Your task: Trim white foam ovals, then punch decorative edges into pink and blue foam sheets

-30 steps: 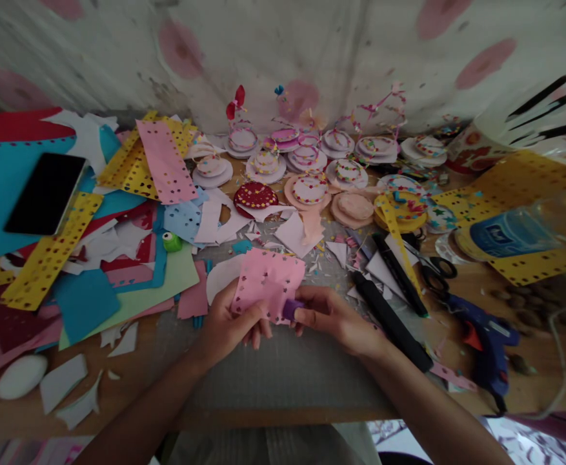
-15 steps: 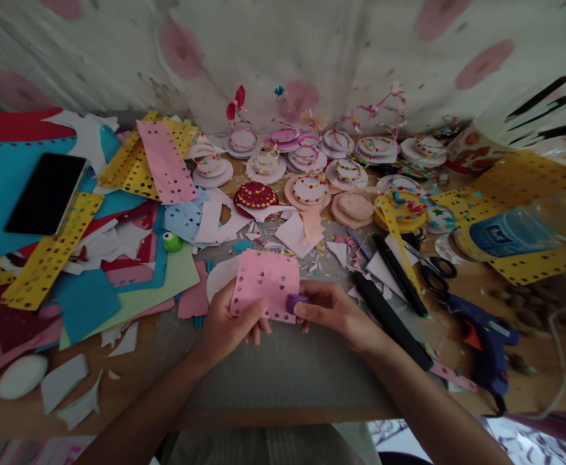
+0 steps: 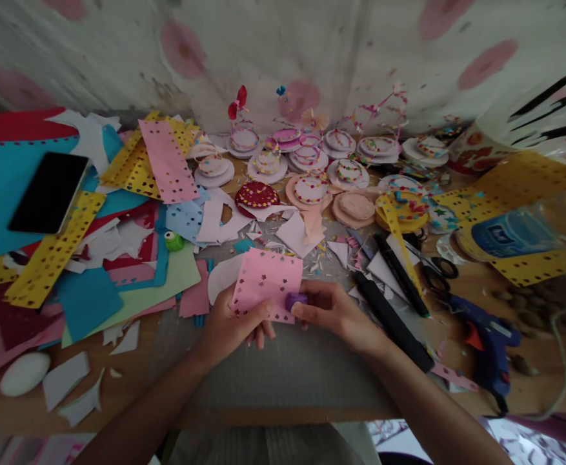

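Note:
My left hand [image 3: 229,326] pinches the lower left edge of a pink paper sheet [image 3: 267,276] dotted with small punched holes, holding it up over the grey mat [image 3: 287,371]. My right hand [image 3: 335,313] is closed on a small purple punch [image 3: 295,301], which sits at the sheet's lower right edge. Both hands meet at the table's front centre.
Paper scraps and punched yellow strips [image 3: 50,255] cover the left, with a black phone [image 3: 50,192] and a green punch [image 3: 173,241]. Several decorated paper cakes [image 3: 306,169] stand at the back. Black markers [image 3: 392,316], scissors [image 3: 432,268], a blue glue gun [image 3: 486,336] and a bottle [image 3: 525,229] lie right.
The pink sheet was flattened out from a bent, tilted pose, and the punch shifted along its lower right edge. Both hands stayed in place.

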Demonstrator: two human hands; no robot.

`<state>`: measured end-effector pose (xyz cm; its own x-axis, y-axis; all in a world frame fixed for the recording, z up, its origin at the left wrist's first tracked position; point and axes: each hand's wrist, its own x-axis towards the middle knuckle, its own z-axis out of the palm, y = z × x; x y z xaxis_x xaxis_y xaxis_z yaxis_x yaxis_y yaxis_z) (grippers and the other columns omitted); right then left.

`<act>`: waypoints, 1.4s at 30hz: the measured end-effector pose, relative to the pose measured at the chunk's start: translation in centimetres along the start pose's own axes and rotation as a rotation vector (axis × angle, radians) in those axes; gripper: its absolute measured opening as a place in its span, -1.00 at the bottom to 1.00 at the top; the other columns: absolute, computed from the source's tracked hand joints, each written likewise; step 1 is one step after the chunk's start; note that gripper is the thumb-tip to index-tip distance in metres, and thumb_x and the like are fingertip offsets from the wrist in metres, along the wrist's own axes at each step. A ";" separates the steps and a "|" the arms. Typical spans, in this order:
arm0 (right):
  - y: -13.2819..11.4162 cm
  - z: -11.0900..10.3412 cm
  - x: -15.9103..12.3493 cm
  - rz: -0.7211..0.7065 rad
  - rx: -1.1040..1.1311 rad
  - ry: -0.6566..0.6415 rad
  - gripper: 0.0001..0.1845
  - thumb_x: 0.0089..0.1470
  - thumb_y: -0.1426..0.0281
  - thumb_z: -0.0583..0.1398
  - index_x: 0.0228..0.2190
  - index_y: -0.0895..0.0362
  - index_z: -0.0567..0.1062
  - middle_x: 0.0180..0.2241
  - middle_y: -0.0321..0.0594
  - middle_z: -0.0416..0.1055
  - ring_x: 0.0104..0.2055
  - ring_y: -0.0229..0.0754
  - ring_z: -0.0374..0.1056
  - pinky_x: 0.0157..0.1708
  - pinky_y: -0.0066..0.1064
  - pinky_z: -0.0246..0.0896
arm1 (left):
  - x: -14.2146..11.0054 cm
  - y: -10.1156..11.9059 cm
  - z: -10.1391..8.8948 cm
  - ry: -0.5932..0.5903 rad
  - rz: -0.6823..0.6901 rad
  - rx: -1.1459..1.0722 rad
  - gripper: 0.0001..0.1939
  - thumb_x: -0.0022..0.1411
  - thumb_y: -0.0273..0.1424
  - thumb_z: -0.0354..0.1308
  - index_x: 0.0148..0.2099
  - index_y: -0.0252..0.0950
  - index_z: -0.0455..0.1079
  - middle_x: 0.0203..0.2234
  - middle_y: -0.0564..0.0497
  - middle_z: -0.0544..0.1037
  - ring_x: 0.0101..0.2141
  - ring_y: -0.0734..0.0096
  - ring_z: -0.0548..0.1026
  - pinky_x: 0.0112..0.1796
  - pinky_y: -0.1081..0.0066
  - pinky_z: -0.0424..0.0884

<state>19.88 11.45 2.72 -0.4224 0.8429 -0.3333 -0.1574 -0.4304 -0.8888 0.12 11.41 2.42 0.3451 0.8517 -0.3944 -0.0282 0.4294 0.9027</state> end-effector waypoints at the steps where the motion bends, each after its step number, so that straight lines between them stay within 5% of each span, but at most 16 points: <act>1: 0.0 0.0 0.0 -0.002 -0.002 -0.003 -0.70 -0.08 0.20 0.36 -0.34 0.15 0.55 -0.45 -0.31 0.37 -0.47 -0.31 0.21 -0.50 -0.49 0.19 | 0.0 0.0 0.0 0.002 0.005 -0.016 -0.78 0.20 -0.28 0.21 -0.30 -0.34 0.32 -0.69 0.08 0.54 -0.77 0.57 0.40 -0.77 0.67 0.19; 12: 0.1 -0.3 0.1 0.034 0.064 -0.036 -0.71 -0.07 0.19 0.36 -0.42 0.18 0.54 -0.49 -0.33 0.35 -0.48 -0.34 0.23 -0.50 -0.53 0.23 | -0.1 -0.6 0.1 0.004 0.021 -0.088 -0.77 0.23 -0.27 0.22 -0.31 -0.36 0.34 -0.66 0.05 0.57 -0.75 0.56 0.45 -0.76 0.68 0.22; 21: 0.6 -0.5 0.0 0.176 0.341 -0.062 -0.61 -0.02 0.09 0.32 -0.44 0.21 0.51 -0.49 -0.27 0.40 -0.50 -0.35 0.32 -0.52 -0.56 0.30 | 0.1 0.1 0.1 0.013 -0.017 -0.182 -0.70 0.14 -0.24 0.27 -0.42 -0.36 0.35 -0.71 0.04 0.54 -0.79 0.57 0.39 -0.80 0.67 0.17; 42: 0.3 -0.3 0.2 0.165 0.156 -0.032 -0.64 0.01 0.11 0.30 -0.44 0.18 0.50 -0.49 -0.32 0.34 -0.49 -0.37 0.27 -0.50 -0.56 0.24 | 0.2 0.1 0.3 -0.005 0.027 -0.159 -0.74 0.17 -0.25 0.24 -0.34 -0.35 0.32 -0.64 0.01 0.56 -0.73 0.50 0.45 -0.74 0.59 0.25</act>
<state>19.99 11.57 2.27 -0.4819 0.7472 -0.4578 -0.2189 -0.6085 -0.7628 0.45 11.55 2.48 0.3467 0.8624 -0.3689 -0.1858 0.4487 0.8742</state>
